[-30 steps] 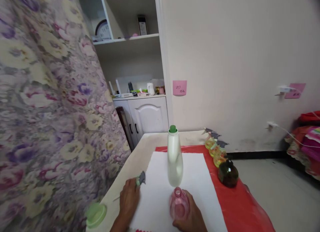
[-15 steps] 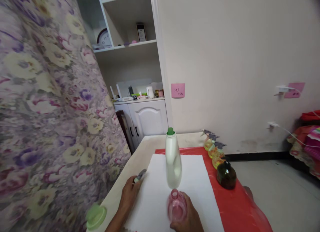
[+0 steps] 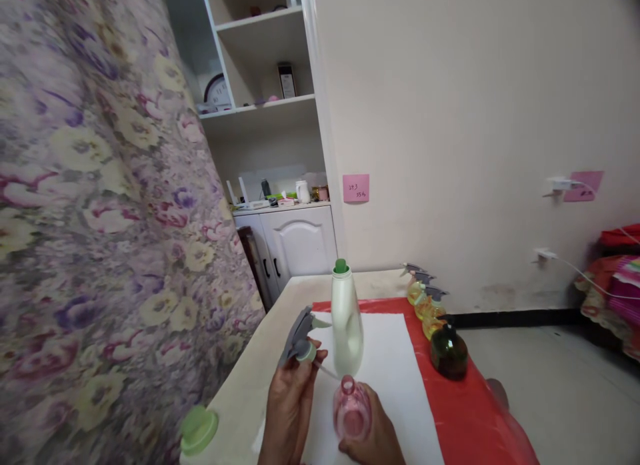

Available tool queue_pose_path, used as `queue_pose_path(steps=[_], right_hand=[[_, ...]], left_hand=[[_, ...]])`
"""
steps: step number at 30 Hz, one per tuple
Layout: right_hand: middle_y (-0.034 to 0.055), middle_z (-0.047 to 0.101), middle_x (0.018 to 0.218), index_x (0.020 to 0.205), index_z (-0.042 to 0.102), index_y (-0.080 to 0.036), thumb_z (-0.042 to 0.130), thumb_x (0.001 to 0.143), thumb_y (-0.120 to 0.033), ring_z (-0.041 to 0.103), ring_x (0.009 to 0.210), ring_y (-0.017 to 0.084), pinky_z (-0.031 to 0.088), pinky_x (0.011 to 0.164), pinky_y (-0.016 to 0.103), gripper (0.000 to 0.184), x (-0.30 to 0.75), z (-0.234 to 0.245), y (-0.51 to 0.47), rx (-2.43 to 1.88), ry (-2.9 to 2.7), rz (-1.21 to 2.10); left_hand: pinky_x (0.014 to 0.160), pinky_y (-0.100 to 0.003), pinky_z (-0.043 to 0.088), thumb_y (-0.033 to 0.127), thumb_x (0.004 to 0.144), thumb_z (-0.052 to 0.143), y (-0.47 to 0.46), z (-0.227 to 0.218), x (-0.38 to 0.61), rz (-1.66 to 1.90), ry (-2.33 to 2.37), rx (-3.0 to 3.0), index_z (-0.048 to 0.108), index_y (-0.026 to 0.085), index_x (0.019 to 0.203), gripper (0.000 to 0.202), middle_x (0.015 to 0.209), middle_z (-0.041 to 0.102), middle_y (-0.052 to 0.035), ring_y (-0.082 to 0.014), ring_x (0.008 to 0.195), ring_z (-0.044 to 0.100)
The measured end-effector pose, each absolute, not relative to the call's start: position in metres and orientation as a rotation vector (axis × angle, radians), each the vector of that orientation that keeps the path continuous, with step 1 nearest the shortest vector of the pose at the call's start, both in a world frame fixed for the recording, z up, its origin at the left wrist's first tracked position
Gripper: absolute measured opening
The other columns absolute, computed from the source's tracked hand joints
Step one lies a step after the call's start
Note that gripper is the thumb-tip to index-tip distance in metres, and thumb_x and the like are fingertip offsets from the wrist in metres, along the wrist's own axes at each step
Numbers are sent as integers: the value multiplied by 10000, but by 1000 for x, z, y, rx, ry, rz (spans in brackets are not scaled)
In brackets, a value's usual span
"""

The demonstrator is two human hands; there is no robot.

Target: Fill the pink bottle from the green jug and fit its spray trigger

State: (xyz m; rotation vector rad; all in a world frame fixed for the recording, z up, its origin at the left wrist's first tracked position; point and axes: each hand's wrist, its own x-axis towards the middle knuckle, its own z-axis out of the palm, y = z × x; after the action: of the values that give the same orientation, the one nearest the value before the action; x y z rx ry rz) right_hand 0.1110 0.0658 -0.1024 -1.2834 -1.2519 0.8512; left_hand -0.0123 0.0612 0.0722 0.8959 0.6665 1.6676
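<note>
My left hand (image 3: 295, 391) is closed on a grey and pale green spray nozzle (image 3: 301, 341), raised over the table. Its thin clear tube slants down to the right, towards the neck of a pink transparent bottle (image 3: 351, 411). That bottle has no top on it and stands upright, with my right hand (image 3: 377, 428) wrapped round its right side. Just behind it a tall pale green jug (image 3: 347, 325) with a handle stands on a white sheet (image 3: 395, 385); a green piece shows in its open mouth.
Several yellow spray bottles (image 3: 423, 310) and a dark green round bottle (image 3: 449, 351) line the right side of a red cloth (image 3: 460, 411). A light green cap (image 3: 199, 429) lies at the table's left edge. A floral curtain (image 3: 125, 251) hangs at the left.
My left hand has lifted the spray nozzle from the table's left side and brought it right, beside the pink bottle. My right hand still holds the bottle. The view has shifted slightly.
</note>
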Motion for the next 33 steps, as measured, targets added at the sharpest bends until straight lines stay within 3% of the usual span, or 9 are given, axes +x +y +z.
queue_pose_path(steps=[5,14,23,33], right_hand=[[64,638,1216,1229,452,-221,639,423,-53,615,1121,287,477,964,368,845,110,-100,65,-1295,-1243,836],[100,627,1239,1242,432,-198,648,416,-53,602,1145,301,465,998,403,866,111,-100,66,-1323,-1242,818],[145,569,1325,1289,339,-155,646,469,-96,566,1223,273,458,1043,357,878,117,-106,68,-1294,-1346,894],[111,593,1300,1272,367,-208,669,480,-97,575,1216,278,472,1043,385,855,113,-116,72,-1233,-1341,824]], left_hand=[[921,-293,502,328,762,728,65,56,-1,1610,740,1067,684,241,1010,266,1025,696,-11,-170,940,647],[809,-295,507,354,778,715,68,21,7,1418,910,1178,654,232,1050,304,1066,731,-57,-218,958,671],[915,-360,477,371,766,711,68,-9,3,1298,1065,1381,654,216,1075,350,1142,726,-89,-266,1031,658],[857,-327,475,358,767,695,70,-5,6,1262,1208,1558,648,208,1025,303,1015,740,-54,-247,930,653]])
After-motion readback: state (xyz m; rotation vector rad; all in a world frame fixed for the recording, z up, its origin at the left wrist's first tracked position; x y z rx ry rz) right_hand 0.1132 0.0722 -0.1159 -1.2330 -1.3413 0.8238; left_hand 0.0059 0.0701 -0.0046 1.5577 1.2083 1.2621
